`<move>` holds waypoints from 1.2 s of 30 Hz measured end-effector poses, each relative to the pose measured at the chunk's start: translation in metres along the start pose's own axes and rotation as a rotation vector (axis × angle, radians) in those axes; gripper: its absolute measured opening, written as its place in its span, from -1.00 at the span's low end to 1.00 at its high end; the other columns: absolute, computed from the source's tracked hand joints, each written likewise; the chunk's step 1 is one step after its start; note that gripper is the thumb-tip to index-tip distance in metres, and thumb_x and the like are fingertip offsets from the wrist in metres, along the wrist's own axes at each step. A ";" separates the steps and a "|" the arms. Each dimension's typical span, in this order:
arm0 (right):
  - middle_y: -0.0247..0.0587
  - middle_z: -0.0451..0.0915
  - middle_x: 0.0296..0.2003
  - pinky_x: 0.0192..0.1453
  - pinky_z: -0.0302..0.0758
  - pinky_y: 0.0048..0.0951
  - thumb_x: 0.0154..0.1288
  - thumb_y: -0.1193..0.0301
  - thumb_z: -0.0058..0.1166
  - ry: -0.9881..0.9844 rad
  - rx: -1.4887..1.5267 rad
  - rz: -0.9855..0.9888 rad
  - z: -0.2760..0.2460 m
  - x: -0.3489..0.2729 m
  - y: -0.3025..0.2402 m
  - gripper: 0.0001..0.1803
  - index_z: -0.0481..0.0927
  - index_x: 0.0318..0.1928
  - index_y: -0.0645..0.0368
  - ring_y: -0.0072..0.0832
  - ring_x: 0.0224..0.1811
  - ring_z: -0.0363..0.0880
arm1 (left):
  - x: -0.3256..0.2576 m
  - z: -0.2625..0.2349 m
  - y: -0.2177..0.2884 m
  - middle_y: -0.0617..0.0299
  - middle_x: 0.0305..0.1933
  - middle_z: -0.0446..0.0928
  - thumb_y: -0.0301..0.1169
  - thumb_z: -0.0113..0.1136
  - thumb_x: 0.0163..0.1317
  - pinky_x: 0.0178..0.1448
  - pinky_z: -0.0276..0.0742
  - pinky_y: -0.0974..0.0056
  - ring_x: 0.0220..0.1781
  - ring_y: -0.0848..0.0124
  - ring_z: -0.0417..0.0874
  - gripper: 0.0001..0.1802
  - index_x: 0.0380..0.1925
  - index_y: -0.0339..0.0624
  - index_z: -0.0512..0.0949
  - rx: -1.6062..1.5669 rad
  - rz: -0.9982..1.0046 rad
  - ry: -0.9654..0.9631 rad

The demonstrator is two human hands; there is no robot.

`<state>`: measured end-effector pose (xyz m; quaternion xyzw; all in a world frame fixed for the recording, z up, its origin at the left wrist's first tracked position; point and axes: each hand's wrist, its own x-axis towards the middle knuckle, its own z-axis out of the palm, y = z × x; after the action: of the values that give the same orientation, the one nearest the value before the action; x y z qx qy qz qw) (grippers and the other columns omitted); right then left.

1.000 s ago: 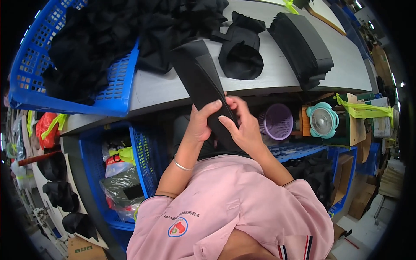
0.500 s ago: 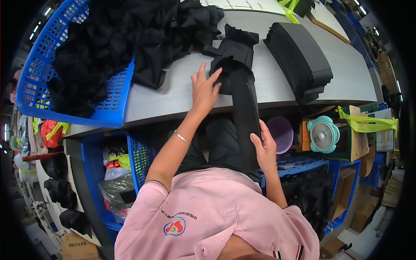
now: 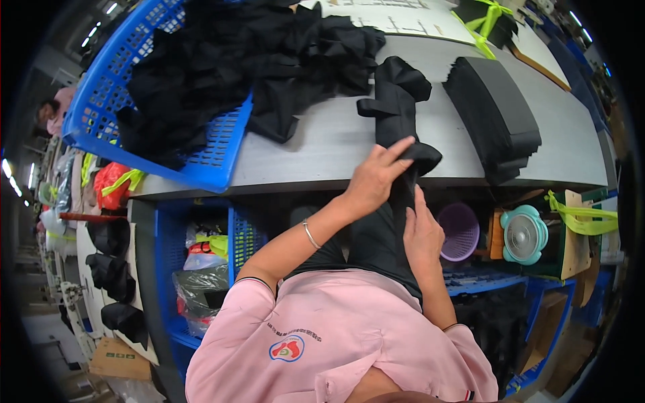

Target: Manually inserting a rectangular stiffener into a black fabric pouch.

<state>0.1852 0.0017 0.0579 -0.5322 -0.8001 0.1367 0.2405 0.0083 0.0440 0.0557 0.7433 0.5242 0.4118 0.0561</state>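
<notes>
A long black fabric strip (image 3: 396,115) lies over the grey table's front edge, its near end hanging down toward my lap. Its far part is folded, with a flap sticking out to the left. At the table edge, my left hand (image 3: 377,176) grips the strip, index and middle fingers reaching across a bunched fold. My right hand (image 3: 423,238) is lower, over my lap, thumb and fingers closed on the hanging part's right side. To the right, a thick stack of black fabric pieces (image 3: 494,114) sits on the table.
A tilted blue basket (image 3: 225,158) on the left spills a heap of black fabric (image 3: 222,80) onto the table (image 3: 322,144). Below the edge at right are a purple bin (image 3: 460,232) and a small teal fan (image 3: 525,234). A blue crate (image 3: 168,262) holds bagged items.
My left hand has come down and right from an open, spread pose onto the strip. My right hand has shifted up the strip, which now looks narrower and folded at the table edge.
</notes>
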 end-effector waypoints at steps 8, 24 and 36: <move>-0.09 0.55 -0.41 -0.54 0.50 -0.18 0.23 0.51 0.12 -0.054 -0.310 -0.098 -0.001 -0.005 -0.032 -0.47 0.45 0.25 0.14 -0.10 -0.55 0.62 | -0.015 -0.019 -0.001 0.22 0.41 0.38 -0.68 0.11 0.03 0.04 0.55 0.19 -0.05 0.11 0.48 -0.59 -0.05 -0.31 0.61 -0.111 0.097 -0.002; 0.06 0.67 -0.41 -0.19 0.53 -0.30 0.22 0.60 0.01 0.198 0.747 0.173 0.011 0.035 -0.030 -0.86 0.59 -0.27 0.45 -0.23 -0.32 0.67 | -0.075 -0.001 0.008 0.01 0.46 0.21 -0.82 0.11 -0.12 -0.07 0.51 0.35 0.04 0.27 0.49 0.03 0.49 -0.12 0.15 -0.235 -0.433 0.326; -0.16 0.61 -0.02 -0.02 0.64 -0.38 0.41 0.36 0.07 0.041 1.652 0.364 0.026 0.044 -0.018 -0.66 0.51 0.10 0.28 -0.42 -0.07 0.64 | -0.054 -0.018 0.053 0.21 0.08 0.46 -0.88 0.05 -0.16 -0.36 0.42 0.50 -0.35 0.58 0.41 -0.19 0.21 -0.14 0.57 -0.296 -0.314 0.449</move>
<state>0.1436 0.0359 0.0552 -0.3084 -0.3403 0.7046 0.5410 0.0286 -0.0301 0.0654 0.5275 0.5661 0.6239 0.1093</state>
